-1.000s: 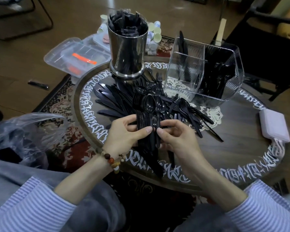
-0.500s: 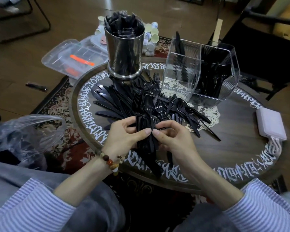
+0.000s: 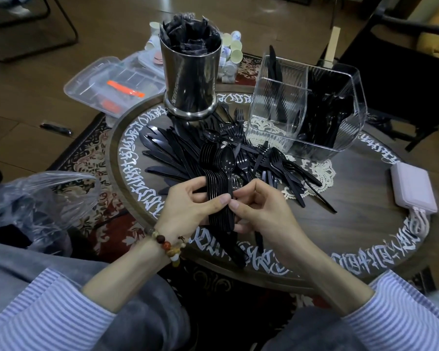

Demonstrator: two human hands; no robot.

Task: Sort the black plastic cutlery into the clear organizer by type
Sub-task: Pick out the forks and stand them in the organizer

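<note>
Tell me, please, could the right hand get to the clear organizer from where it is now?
Probably yes: the clear organizer stands open-topped ahead of the right hand with only flat loose cutlery between, though that hand currently helps grip the spoon stack.

Head-worn view, steeply down, close over table (image 3: 365, 224)

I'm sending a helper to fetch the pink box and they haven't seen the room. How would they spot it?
Look at the round wooden table with white lettering round its rim. At its right edge, right of the clear organizer, lies the pink box, with a white cord. It is the only pale, flat, rounded block there; everything nearby is black cutlery.
</note>
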